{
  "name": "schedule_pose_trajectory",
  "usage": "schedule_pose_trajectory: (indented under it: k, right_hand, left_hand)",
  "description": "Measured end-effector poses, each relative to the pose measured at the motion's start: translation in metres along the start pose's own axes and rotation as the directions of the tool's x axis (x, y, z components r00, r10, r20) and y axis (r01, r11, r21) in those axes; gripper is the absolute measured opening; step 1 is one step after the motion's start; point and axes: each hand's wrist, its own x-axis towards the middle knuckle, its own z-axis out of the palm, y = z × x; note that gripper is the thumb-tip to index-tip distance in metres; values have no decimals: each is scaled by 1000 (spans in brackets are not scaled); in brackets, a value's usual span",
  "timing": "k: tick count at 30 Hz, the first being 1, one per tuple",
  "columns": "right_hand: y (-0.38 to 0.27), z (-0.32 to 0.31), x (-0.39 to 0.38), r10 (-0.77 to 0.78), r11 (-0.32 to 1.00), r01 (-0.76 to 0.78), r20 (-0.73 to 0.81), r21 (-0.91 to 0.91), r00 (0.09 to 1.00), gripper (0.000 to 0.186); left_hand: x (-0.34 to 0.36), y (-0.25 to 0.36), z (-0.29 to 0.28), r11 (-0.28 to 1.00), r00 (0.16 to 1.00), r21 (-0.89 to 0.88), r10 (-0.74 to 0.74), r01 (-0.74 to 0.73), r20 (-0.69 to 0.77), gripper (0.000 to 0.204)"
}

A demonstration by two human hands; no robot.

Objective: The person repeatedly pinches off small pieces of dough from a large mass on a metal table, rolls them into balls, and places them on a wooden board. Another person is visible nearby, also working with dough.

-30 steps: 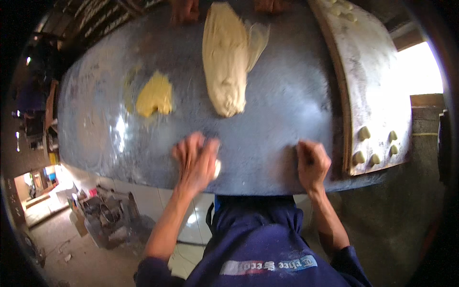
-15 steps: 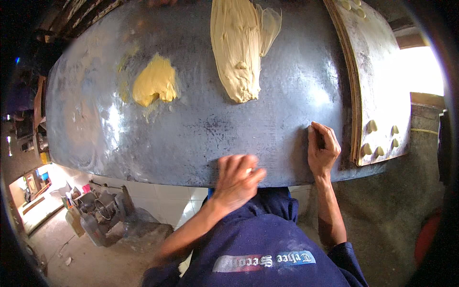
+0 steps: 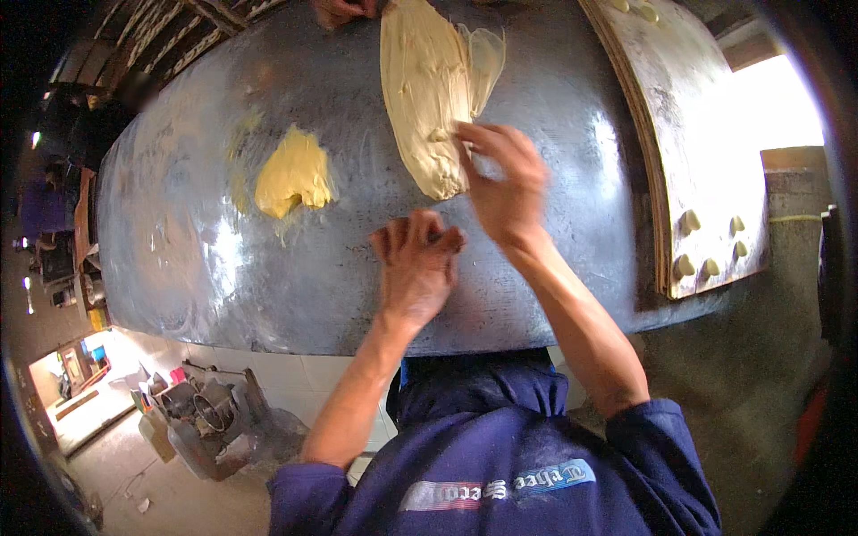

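Observation:
A long, pale, sticky slab of dough [image 3: 418,89] lies on the dark worktop, stretching away from me, with a thin translucent flap on its right side. My right hand [image 3: 509,183] reaches in from the right. Its fingertips are at the slab's right edge near the near end, thumb apart from the fingers, somewhat blurred. Just short of the slab's near end, my left hand [image 3: 416,268] hovers over or rests on the worktop with bent fingers and thumb drawn in; whatever it may hold is hidden. To the left sits a soft yellow mound [image 3: 295,174], like butter or margarine.
A wooden board [image 3: 706,179] on the right of the worktop [image 3: 340,308] carries several small dough pieces [image 3: 686,221]. At the far edge another person's hand [image 3: 344,11] is beside the slab. Machinery [image 3: 210,411] stands on the floor at lower left.
My right hand has moved from the worktop near the board left and forward to the dough. My left hand has moved forward from the near edge. The other person's hand shows more clearly.

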Motion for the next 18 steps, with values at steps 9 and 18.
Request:
schedule_pose_trajectory:
  k: [9,18]
  right_hand:
    - [-5,-97,-91,325,855,-251,92,-455,941,30]
    - [11,-154,-132,332,895,-261,150,-361,931,26]
  left_hand:
    - [-27,1,-13,966,975,-140,-211,219,72,31]
    - [-35,10,-55,794,894,-429,-441,431,82,66]
